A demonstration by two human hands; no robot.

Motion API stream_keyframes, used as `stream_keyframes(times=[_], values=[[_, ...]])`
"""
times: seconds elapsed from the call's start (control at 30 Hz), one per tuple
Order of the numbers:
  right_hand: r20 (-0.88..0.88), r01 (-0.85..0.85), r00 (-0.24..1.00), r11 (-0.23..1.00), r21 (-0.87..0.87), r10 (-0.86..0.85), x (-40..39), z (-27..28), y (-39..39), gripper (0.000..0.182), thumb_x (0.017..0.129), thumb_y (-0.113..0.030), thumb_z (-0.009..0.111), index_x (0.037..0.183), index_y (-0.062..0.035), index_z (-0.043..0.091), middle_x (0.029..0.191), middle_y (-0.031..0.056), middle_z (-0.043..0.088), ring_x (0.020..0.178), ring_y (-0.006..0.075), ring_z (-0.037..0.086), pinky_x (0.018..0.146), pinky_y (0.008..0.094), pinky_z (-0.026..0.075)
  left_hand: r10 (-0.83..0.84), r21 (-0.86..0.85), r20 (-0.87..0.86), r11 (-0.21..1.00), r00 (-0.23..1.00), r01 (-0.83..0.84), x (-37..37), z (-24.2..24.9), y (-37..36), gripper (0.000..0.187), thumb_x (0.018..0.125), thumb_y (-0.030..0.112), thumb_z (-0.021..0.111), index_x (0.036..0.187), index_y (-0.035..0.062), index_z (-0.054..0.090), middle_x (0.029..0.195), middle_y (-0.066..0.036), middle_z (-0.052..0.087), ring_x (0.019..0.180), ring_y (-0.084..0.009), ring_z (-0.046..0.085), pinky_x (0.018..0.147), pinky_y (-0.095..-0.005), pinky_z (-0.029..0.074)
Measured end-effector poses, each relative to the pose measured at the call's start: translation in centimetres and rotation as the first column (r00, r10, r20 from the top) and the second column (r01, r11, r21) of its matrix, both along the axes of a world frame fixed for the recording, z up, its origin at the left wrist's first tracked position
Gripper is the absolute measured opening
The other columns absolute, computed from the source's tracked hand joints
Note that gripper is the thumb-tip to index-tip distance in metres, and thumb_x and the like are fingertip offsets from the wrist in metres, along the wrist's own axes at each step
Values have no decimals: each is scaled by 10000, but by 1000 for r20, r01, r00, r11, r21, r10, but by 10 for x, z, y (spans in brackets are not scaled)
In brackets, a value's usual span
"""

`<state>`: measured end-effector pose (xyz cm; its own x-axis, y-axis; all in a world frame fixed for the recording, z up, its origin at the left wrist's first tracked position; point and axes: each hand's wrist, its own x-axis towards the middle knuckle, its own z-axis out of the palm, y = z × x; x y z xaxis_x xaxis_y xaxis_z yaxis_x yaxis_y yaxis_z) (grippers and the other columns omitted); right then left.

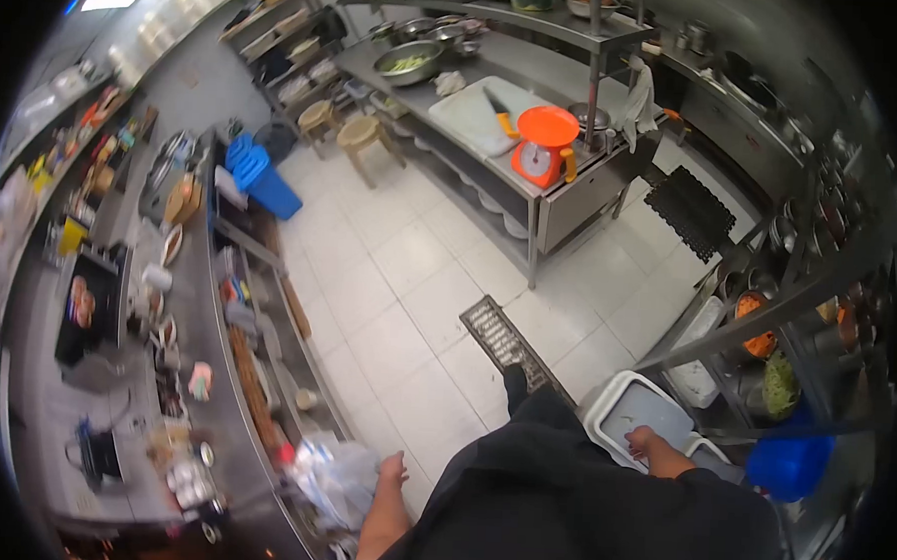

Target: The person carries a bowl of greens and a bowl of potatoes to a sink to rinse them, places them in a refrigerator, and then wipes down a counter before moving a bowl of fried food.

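My left hand (392,469) hangs low at my left side, fingers loosely bent and apart, with nothing visible in it. Close by it is a pale, translucent plastic bag (332,480) against the left counter. On my other side, my right hand (646,443) is over a white bin (597,419) with a grey inside. Its fingers are half curled and no object shows in them. In this view the hand overlaps the bin's inner surface.
A steel table (572,200) ahead carries an orange scale (544,149), a white cutting board (476,116) and a bowl of greens (408,63). A floor drain grate (506,338) crosses the tiles before me. Stools (365,136) and blue bins (268,182) stand farther back; food shelves line my right.
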<state>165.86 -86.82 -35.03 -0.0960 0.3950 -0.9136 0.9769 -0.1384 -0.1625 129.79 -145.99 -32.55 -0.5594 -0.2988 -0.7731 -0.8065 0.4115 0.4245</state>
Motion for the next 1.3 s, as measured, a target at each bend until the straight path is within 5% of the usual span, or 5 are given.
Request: stream_keyframes(times=[0.3, 0.8, 0.9, 1.0, 1.3], values=[[-223, 82, 969, 992, -100, -102, -249, -96, 69, 371, 987, -311, 517, 906, 26, 648, 794, 171, 658, 669, 287, 683, 554, 452, 580, -645, 65, -256, 731, 720, 679, -337, 64, 272, 582, 925, 428, 664, 1340, 28, 583, 1225, -147, 644, 1019, -254, 625, 750, -420, 562], [-493, 904, 414, 409, 124, -765, -428, 37, 65, 215, 928, -246, 615, 1072, -86, 628, 848, 53, 631, 711, 189, 640, 571, 352, 531, 83, 726, -375, 646, 923, 237, -906, 184, 578, 817, 916, 490, 697, 1557, 165, 308, 1547, -159, 289, 1368, -404, 401, 1053, -536, 474], [298, -252, 949, 812, 526, 101, -384, -8, -57, 172, 891, -187, 616, 1013, -79, 667, 730, 97, 615, 652, 235, 635, 547, 420, 537, 78, 809, -357, 523, 931, 266, -1027, 208, 640, 858, 876, 595, 691, 1556, 222, 326, 1577, -72, 292, 1421, -359, 307, 1089, -518, 408], [-40, 965, 246, 240, 102, -969, -417, -19, -212, 242, 982, -270, 579, 937, -40, 642, 737, 143, 622, 605, 294, 633, 522, 473, 551, 163, 814, -352, 539, 922, 216, -1087, 226, 686, 841, 883, 603, 665, 1555, 227, 327, 1590, -67, 279, 1443, -331, 263, 1099, -498, 394], [-81, 798, 552, 554, -238, -830, -562, 99, -305, 295, 1024, -312, 516, 1180, -77, 603, 999, 104, 654, 853, 309, 669, 725, 523, 585, 198, 923, -230, 356, 953, 148, -1320, 94, 761, 226, 978, 166, 545, 1175, 56, 544, 988, -102, 603, 851, -225, 554, 741, -385, 516]])
